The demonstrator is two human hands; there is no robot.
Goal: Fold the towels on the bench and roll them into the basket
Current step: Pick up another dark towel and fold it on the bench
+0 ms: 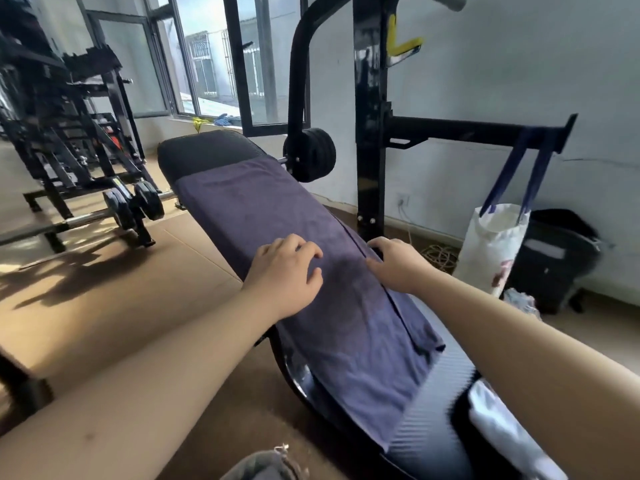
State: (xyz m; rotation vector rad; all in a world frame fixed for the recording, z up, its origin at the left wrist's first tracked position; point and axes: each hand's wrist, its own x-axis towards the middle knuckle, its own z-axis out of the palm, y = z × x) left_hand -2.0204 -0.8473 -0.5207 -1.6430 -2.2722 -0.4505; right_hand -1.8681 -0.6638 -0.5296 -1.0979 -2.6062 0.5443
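Where the rack's side bar juts out on the right, a white bag [491, 244] hangs by dark blue straps, mouth open; its contents cannot be made out. Black bin [557, 261] just behind it, against the wall, inside not visible.

Towel [277, 209], purple-grey, lies lengthwise along the padded desk [204, 150]. Covers most of the pad. Bare pad shows at the far end and again at the near right corner. Left side of the towel drapes over the desk's left edge. A long hem runs down the right side, just inside the desk's right edge. Near end of the towel hangs off at a slant.

Room: open brown floor [156, 271] to the left of the desk, with a barbell [138, 206] lying beyond it. Rack upright [370, 133] stands close on the right side, a weight plate [310, 154] beside the desk's far end.

Left hand [287, 268]: palm down on the towel near its left side, fingers spread and slightly bent, pressing the cloth, gripping nothing.

Right hand [398, 265]: at the right hem, thumb lying on the towel, fingers bent over the edge. Cannot tell whether it pinches the hem or only rests there.
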